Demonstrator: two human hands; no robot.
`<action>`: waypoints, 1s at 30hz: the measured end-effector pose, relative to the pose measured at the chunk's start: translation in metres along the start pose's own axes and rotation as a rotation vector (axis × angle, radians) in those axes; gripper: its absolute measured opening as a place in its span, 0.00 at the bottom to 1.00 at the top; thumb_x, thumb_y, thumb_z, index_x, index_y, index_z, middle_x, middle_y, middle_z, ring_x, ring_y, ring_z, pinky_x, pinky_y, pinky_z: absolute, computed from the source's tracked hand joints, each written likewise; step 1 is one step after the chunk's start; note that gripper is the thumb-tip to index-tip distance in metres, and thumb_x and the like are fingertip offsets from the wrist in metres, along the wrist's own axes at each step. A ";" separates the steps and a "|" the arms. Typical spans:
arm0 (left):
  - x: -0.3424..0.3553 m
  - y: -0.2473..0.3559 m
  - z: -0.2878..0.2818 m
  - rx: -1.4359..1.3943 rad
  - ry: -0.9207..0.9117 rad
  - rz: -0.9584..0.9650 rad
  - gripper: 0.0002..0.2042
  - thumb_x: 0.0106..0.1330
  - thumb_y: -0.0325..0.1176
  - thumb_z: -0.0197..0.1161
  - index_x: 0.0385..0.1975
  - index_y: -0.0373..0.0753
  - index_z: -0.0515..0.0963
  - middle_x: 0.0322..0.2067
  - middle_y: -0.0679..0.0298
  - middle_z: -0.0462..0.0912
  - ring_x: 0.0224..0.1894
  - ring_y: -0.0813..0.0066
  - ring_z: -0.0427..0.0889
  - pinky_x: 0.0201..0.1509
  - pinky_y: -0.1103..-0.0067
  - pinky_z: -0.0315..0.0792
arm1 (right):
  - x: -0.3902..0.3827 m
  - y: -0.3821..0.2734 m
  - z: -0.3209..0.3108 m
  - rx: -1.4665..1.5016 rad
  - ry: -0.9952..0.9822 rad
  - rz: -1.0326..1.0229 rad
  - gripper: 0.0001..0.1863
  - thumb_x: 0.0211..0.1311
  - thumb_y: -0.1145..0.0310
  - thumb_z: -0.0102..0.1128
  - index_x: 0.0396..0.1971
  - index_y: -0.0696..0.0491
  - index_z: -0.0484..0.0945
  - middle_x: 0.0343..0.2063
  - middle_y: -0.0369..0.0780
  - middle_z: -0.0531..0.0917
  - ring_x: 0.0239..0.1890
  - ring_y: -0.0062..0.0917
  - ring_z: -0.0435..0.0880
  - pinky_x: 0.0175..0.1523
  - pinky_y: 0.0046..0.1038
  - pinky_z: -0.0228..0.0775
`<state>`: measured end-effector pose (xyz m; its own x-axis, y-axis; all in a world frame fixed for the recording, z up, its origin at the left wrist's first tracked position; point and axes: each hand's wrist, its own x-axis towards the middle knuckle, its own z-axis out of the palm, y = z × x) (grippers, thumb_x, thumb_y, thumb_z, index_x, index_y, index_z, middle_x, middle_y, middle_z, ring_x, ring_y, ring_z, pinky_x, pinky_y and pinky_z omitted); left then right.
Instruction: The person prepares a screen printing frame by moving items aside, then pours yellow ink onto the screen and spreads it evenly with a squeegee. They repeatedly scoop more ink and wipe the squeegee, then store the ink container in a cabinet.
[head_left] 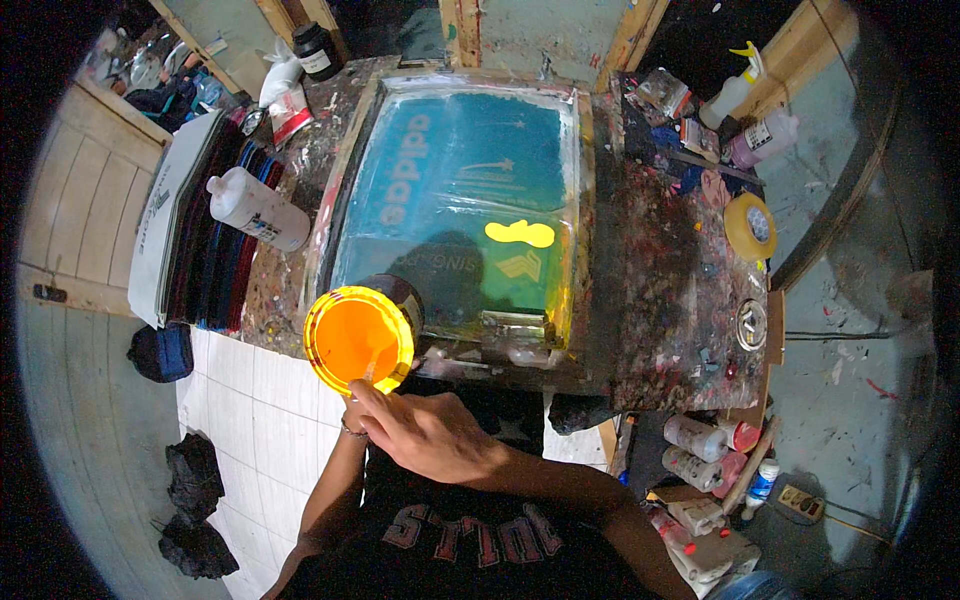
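- Your right hand [430,437], lower centre of the frame, is narrow, its fingers drawn together on a thin, pale stick [372,366] at the near edge of the pot.
- Your left hand [353,413] is mostly hidden behind that hand and the pot; you see the wrist with its bracelet [353,431], but I cannot tell how the fingers are set.
- The pot [312,335] is left of centre, just up and left of your right knuckles. Its mouth faces you, orange-yellow inside.
- The stick's long axis runs from your right fingertips upward and slightly right, into the pot. Your right hand is the nearer one to the stick; your left wrist is below the pot's near rim.
- Past the pot, the screen frame [588,165] fills the upper centre, its long axis running up and down the picture. The pot overlaps its lower-left corner in view.
- A yellow paint patch [520,233] is on the blue-green mesh, up and right of both hands; your right knuckles are the nearer.
- Farther out, a white bottle [260,208] is at left, a tape roll [750,227] at right, a spray bottle [730,98] upper right and a black jar [316,50] upper left.
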<state>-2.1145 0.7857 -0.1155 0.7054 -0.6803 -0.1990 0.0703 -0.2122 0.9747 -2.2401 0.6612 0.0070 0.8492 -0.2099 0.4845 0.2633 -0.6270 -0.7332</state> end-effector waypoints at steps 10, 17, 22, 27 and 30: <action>0.025 0.021 0.001 -0.088 0.134 0.191 0.48 0.42 0.39 0.80 0.63 0.39 0.56 0.63 0.52 0.61 0.65 0.57 0.62 0.69 0.66 0.57 | 0.008 0.000 0.001 0.037 0.079 -0.048 0.29 0.56 0.74 0.65 0.58 0.61 0.67 0.25 0.42 0.81 0.22 0.30 0.83 0.26 0.30 0.75; 0.060 0.046 0.033 -0.306 0.238 0.568 0.48 0.42 0.39 0.80 0.63 0.39 0.56 0.63 0.52 0.61 0.65 0.57 0.62 0.69 0.66 0.57 | 0.018 -0.010 -0.019 -0.058 0.139 -0.118 0.17 0.52 0.84 0.63 0.45 0.63 0.79 0.31 0.47 0.84 0.31 0.33 0.86 0.37 0.30 0.78; 0.074 0.053 0.055 -0.388 0.300 0.688 0.48 0.42 0.39 0.80 0.63 0.39 0.56 0.63 0.51 0.62 0.65 0.57 0.62 0.69 0.66 0.57 | 0.025 -0.020 -0.023 -0.073 0.132 -0.094 0.16 0.54 0.83 0.63 0.44 0.63 0.79 0.30 0.46 0.85 0.30 0.32 0.87 0.37 0.28 0.78; 0.080 0.056 0.062 -0.406 0.339 0.727 0.48 0.41 0.39 0.80 0.63 0.39 0.56 0.63 0.51 0.62 0.65 0.57 0.62 0.69 0.66 0.57 | 0.030 -0.028 -0.015 -0.139 0.092 -0.112 0.17 0.56 0.79 0.64 0.46 0.62 0.77 0.32 0.46 0.85 0.32 0.35 0.86 0.39 0.30 0.78; 0.083 0.058 0.061 -0.414 0.351 0.740 0.48 0.41 0.39 0.81 0.63 0.39 0.56 0.63 0.51 0.62 0.65 0.57 0.63 0.69 0.66 0.57 | 0.033 -0.033 -0.009 -0.159 0.064 -0.097 0.16 0.56 0.78 0.65 0.46 0.61 0.77 0.33 0.46 0.85 0.33 0.35 0.86 0.41 0.31 0.77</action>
<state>-2.0950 0.6744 -0.0812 0.8403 -0.2760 0.4665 -0.2850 0.5071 0.8134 -2.2246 0.6683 0.0513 0.7915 -0.1868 0.5820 0.2622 -0.7563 -0.5993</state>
